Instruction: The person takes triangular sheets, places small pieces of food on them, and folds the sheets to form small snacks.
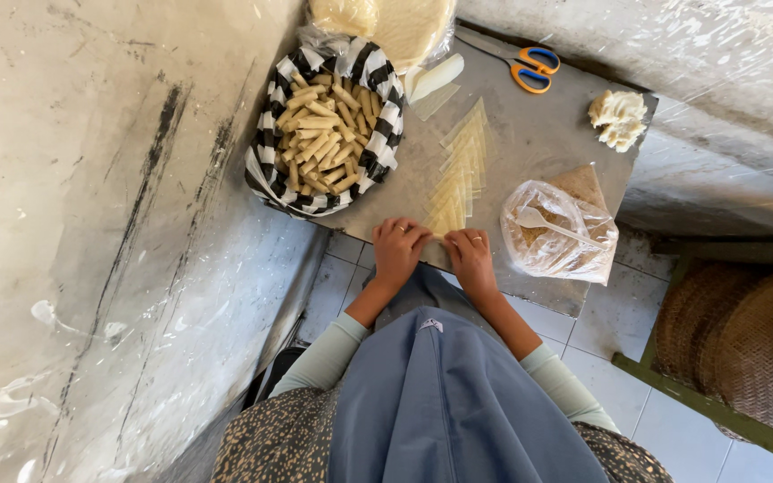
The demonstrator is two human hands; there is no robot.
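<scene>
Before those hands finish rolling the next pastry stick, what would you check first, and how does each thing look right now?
1. Both hands on the wrapper: left hand and right hand rest on the near end of the row of wrapper sheets. Ok.
2. Wrappers left: several overlapping sheets remain. Ok.
3. Filling at hand: clear bag with brown filling and a white spoon lies beside the right hand. Ok.
4. Room in the striped basket: already heaped with finished rolls. Cannot tell.
5. Filling already placed under the fingers: hidden. Cannot tell.
6. Scissors out of the way: at the far edge. Ok.
</scene>
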